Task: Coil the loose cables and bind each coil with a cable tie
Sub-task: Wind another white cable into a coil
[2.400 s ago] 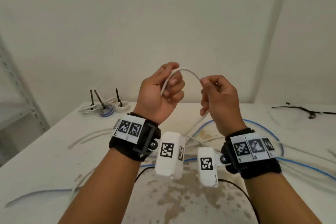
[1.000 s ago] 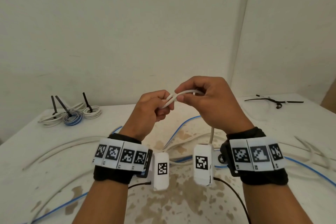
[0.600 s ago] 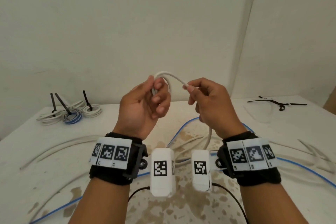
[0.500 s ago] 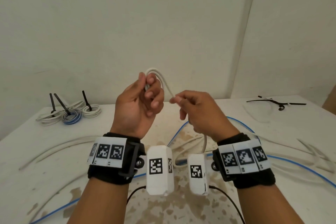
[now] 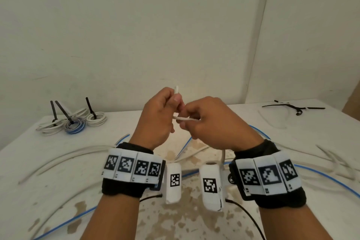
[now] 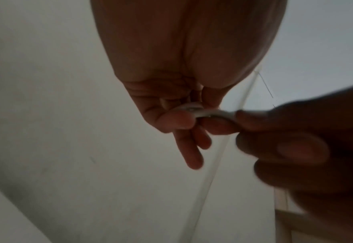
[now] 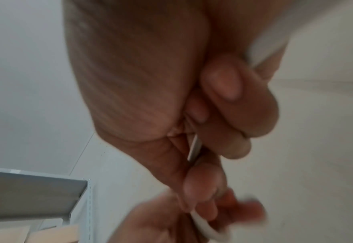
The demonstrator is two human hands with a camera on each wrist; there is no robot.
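Both hands are raised above the table, close together, working a white cable (image 5: 186, 119). My left hand (image 5: 158, 116) pinches the small coil of it, and the cable's end (image 5: 176, 89) sticks up above the fingers. In the left wrist view the white cable (image 6: 202, 111) lies between thumb and fingers of my left hand (image 6: 183, 120). My right hand (image 5: 209, 122) grips the same cable and feeds it across; the cable's loose length (image 5: 223, 155) hangs below that wrist. In the right wrist view my right hand (image 7: 210, 139) curls round the cable (image 7: 195, 147).
Three tied coils (image 5: 75, 123) with black ties lie at the table's back left. Spare black cable ties (image 5: 292, 107) lie at the back right. Loose white cables (image 5: 64, 159) and a blue cable (image 5: 319, 174) sprawl across the stained white table (image 5: 29, 191).
The hands have come together again: the raised loop in the left hand has been drawn in, and the right hand has moved left and up against the left fingers.
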